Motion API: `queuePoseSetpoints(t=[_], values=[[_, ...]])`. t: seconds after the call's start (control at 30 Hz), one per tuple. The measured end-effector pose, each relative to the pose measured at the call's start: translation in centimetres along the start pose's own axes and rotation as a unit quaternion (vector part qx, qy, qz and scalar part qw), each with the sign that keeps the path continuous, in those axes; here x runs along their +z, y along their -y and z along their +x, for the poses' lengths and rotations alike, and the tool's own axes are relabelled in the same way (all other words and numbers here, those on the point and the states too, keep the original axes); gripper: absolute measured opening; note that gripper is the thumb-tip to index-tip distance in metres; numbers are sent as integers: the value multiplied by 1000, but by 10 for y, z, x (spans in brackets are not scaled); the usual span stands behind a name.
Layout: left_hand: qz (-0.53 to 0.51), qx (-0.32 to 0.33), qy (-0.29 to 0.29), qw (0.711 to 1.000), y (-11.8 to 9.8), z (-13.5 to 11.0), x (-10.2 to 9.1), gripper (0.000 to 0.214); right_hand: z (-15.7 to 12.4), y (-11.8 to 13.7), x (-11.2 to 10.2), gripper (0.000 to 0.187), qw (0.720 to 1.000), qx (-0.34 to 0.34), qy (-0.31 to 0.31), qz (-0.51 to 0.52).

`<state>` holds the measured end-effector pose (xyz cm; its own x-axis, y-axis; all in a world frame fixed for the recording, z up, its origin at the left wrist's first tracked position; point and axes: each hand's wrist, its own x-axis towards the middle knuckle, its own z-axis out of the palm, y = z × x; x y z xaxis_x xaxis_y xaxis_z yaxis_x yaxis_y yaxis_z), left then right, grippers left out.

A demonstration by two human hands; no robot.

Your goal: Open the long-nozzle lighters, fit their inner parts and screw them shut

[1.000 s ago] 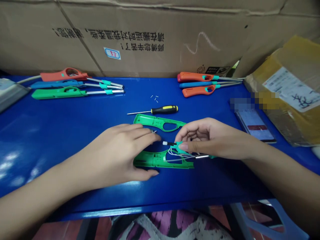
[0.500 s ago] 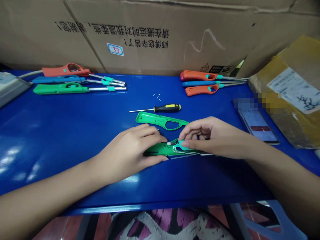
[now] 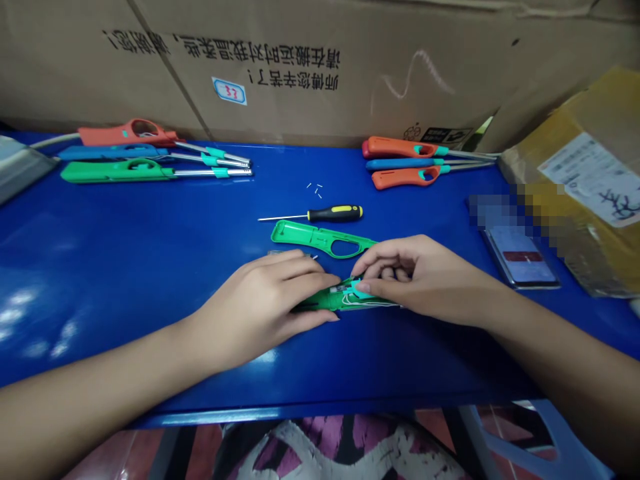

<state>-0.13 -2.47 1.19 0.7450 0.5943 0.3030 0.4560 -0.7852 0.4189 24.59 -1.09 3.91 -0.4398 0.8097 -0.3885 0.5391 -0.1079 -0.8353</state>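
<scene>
My left hand (image 3: pixel 273 293) grips the handle end of a green lighter half-shell (image 3: pixel 325 301), its thumb on the near side and fingers on the far side. The half-shell lies with its inside up, showing thin white wires. My right hand (image 3: pixel 415 277) pinches a teal trigger (image 3: pixel 356 288) at the shell's middle; its curled fingers hide the shell's right end. Just beyond both hands lies the other green half-shell (image 3: pixel 300 235), with an oval finger opening. A screwdriver (image 3: pixel 334 213) with a black and yellow handle rests behind that, near several small screws (image 3: pixel 316 189).
Several long-nosed lighters (image 3: pixel 120 171) lie at the back left, and more lighters (image 3: pixel 405 177) at the back right. A phone (image 3: pixel 523 257) lies right of my right hand, beside a taped parcel (image 3: pixel 580 200). A large cardboard box (image 3: pixel 280 113) walls off the table's back.
My right hand has shifted slightly left with the teal trigger, which now sits lower in the half-shell. My left hand keeps its hold. The camera view has shifted a little.
</scene>
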Motion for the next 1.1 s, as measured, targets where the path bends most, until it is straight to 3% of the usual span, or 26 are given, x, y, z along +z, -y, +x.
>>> queuePoseSetpoints(t=[0.17,0.4,0.53,0.67,0.93,1.1], values=[[26,25,3,999,1,-1,2,29,0,-3,6,13,999,-14,-35,-7],[55,40,6,998,-1,0,1,30,-3,-4,-2,18,988,-63,-67,-125],[71,47,9,996,-3,0,0,29,-9,-3,-18,15,971,-120,-8,-208],[86,58,9,995,-3,0,0,28,-11,-3,-23,11,962,-163,41,-215],[131,59,24,989,-3,0,1,28,-8,-2,-13,16,953,-177,15,-245],[162,72,28,984,-6,2,1,26,-11,-4,-9,3,954,-151,-21,-257]])
